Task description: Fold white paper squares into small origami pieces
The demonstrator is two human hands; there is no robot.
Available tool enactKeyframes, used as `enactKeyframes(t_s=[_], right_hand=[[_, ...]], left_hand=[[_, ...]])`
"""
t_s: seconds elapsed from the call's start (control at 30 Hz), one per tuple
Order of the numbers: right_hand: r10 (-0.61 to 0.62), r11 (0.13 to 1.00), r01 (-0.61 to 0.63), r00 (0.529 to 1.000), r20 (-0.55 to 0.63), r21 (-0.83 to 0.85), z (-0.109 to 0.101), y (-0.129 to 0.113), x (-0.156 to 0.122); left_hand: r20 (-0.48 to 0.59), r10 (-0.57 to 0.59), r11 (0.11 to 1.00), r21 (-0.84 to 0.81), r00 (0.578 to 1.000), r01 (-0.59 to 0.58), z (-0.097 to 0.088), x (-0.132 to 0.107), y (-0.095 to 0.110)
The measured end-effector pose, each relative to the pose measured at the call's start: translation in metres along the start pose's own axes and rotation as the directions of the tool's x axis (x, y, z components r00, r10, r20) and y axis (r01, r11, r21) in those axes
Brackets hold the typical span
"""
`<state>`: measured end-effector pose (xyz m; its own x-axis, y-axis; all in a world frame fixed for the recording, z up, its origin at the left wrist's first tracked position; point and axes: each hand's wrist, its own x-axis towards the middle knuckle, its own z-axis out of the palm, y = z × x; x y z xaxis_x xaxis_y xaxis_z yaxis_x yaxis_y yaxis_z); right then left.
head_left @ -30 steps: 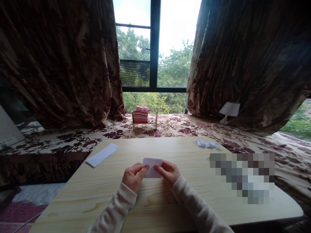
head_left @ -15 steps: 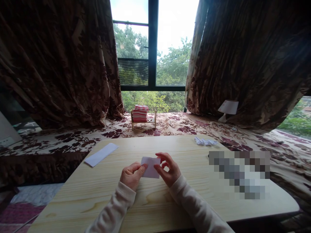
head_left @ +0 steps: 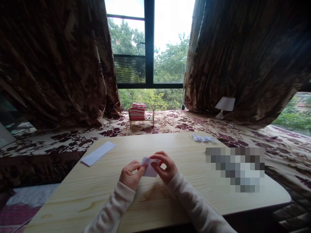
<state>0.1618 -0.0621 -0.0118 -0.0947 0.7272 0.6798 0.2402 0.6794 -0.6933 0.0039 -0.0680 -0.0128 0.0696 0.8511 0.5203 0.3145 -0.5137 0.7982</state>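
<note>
Between my two hands, above the middle of the wooden table [head_left: 102,197], is a small white piece of paper [head_left: 148,171]. My left hand [head_left: 131,174] pinches its left edge, thumb on the near face. My right hand [head_left: 165,166] grips the upper right part with thumb and fingertips, and the paper bends a little there. A long strip of white paper [head_left: 98,153] lies at the table's left side. Several small folded white papers [head_left: 203,138] sit in a row at the far right corner.
A blurred-out patch [head_left: 235,168] hides whatever lies at the table's right. Beyond the table, a flowered cloth [head_left: 167,119] covers a ledge, bearing a small rack [head_left: 153,117] with stacked pink-striped cloths [head_left: 137,112] and a white lamp [head_left: 225,104]. Dark flowered curtains [head_left: 55,64] flank the window.
My right hand has shifted left and inward over the paper, taking its upper right part and curving it. My left hand keeps its hold. The whole view has shifted slightly.
</note>
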Motion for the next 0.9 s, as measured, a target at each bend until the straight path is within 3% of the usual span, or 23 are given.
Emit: enactKeyframes(t_s=[0.53, 0.73, 0.9], right_hand=[[0.073, 0.996, -0.073, 0.997, 0.0, 0.052, 0.0031, -0.0038, -0.0002], [-0.023, 1.0, 0.023, 1.0, -0.009, -0.011, 0.0013, -0.0019, 0.0], [-0.018, 1.0, 0.018, 1.0, -0.024, -0.016, 0.0005, 0.0002, -0.0003]], left_hand=[[0.044, 0.02, 1.0, 0.014, 0.999, -0.021, -0.0001, 0.0, 0.0066], [0.028, -0.022, 1.0, -0.011, 0.999, 0.022, -0.0002, 0.0006, 0.0074], [0.033, -0.058, 0.997, -0.04, 0.998, 0.059, 0.0002, 0.0009, 0.0066]])
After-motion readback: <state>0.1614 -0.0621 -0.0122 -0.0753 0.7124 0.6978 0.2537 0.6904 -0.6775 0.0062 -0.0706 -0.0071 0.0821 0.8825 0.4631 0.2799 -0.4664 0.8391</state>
